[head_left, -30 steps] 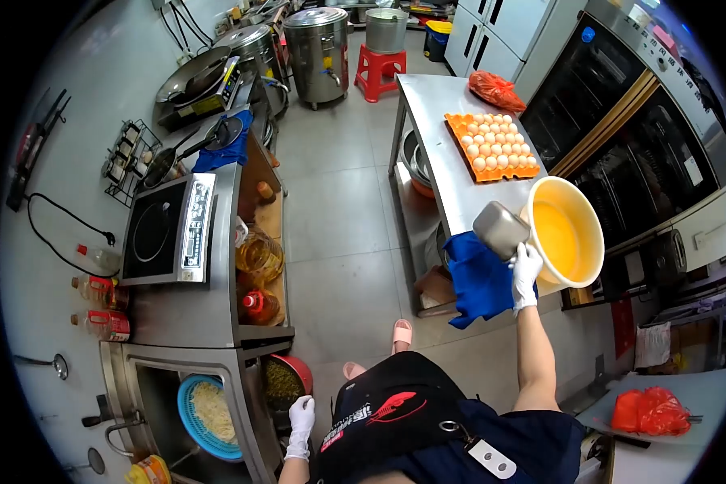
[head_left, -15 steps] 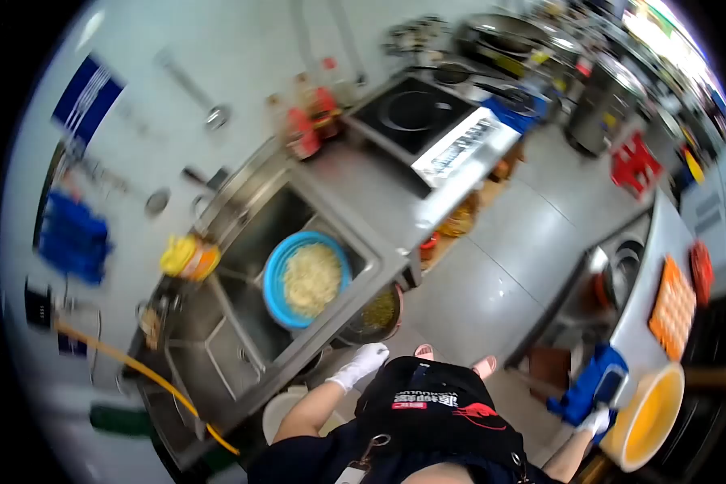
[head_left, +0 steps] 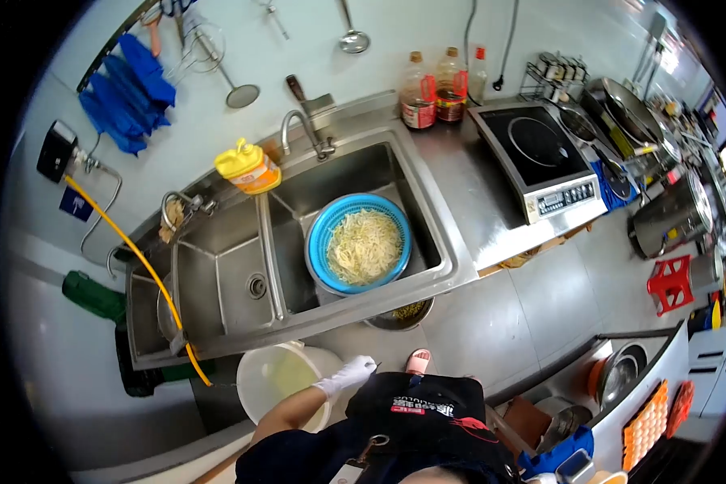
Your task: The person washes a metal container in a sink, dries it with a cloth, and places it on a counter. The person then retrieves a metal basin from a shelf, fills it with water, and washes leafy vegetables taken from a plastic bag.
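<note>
Left hand: the white-gloved left hand (head_left: 349,376) is hanging in front of the black apron (head_left: 419,411), just beside the white bucket (head_left: 252,383); its fingers are bending inward, but I cannot tell whether the grip is clenched or relaxed.
Right hand: only a pale scrap of the gloved right hand (head_left: 542,478) is showing at the bottom edge, next to the metal container (head_left: 575,466); I cannot tell whether its grip is grasping or released.
Metal container: it is sitting at the lower right, partly cut off, between a blue cloth (head_left: 558,453) and the rim of a pale yellow tub (head_left: 611,478).
Steel desk, lower right: the desk (head_left: 674,356) is carrying an orange tray of eggs (head_left: 645,423), with a red bag (head_left: 680,407) lying beside it.
Sink: the double sink (head_left: 453,268) is filling the middle of the view; in its right basin a blue basket (head_left: 319,242) is holding pale shreds (head_left: 365,248).
Behind the sink: a yellow jug (head_left: 248,167) is standing at the back edge, left of a curved tap (head_left: 298,121).
Desk right of the sink: this second desk (head_left: 480,194) is supporting an induction cooktop (head_left: 532,145) and red-labelled bottles (head_left: 418,97).
Floor: a pink sandal (head_left: 418,361) is showing above the apron.
</note>
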`<action>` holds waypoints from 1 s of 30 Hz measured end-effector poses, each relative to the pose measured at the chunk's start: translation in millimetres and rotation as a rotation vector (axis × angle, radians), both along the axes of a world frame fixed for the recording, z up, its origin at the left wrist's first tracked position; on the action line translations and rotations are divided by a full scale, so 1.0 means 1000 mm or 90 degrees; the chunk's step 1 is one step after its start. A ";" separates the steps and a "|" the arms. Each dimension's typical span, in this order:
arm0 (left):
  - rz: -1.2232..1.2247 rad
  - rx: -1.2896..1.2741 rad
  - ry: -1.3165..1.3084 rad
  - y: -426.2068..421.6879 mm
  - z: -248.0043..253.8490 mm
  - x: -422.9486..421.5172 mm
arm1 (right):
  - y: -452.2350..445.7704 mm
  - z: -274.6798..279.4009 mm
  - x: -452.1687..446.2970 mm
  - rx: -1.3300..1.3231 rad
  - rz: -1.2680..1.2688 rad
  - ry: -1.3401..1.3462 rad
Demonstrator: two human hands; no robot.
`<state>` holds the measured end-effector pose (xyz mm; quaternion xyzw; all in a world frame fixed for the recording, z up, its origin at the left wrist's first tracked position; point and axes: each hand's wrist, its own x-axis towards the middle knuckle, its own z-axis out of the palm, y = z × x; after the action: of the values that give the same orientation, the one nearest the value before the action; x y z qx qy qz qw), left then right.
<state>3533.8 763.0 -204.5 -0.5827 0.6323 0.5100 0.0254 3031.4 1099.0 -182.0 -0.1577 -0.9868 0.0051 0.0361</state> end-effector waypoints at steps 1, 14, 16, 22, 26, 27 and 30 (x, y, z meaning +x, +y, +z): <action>0.023 -0.014 0.009 0.000 0.006 0.003 | -0.012 -0.002 -0.001 -0.014 0.027 -0.005; 0.222 -0.182 0.011 -0.023 0.050 -0.019 | -0.359 -0.031 -0.026 -0.473 0.667 -0.277; 0.262 -0.175 0.001 -0.018 0.054 -0.022 | -0.430 -0.015 -0.009 -0.570 0.744 -0.266; 0.623 -0.088 -0.067 0.044 0.090 -0.039 | -0.595 0.059 0.085 -0.616 1.135 -0.332; 0.848 -0.101 -0.184 0.131 0.072 -0.057 | -0.652 0.079 0.170 -0.600 1.189 -0.523; 0.900 -0.103 -0.190 0.153 0.075 -0.059 | -0.654 0.083 0.195 -0.588 1.221 -0.510; 1.097 -0.048 -0.230 0.230 0.067 -0.061 | -0.638 0.083 0.258 -0.680 1.223 -0.677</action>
<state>3473.1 993.0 -137.1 -0.9292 -0.0241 0.2306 -0.2878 3289.3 461.4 -99.4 0.6585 -0.4675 0.3692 -0.4599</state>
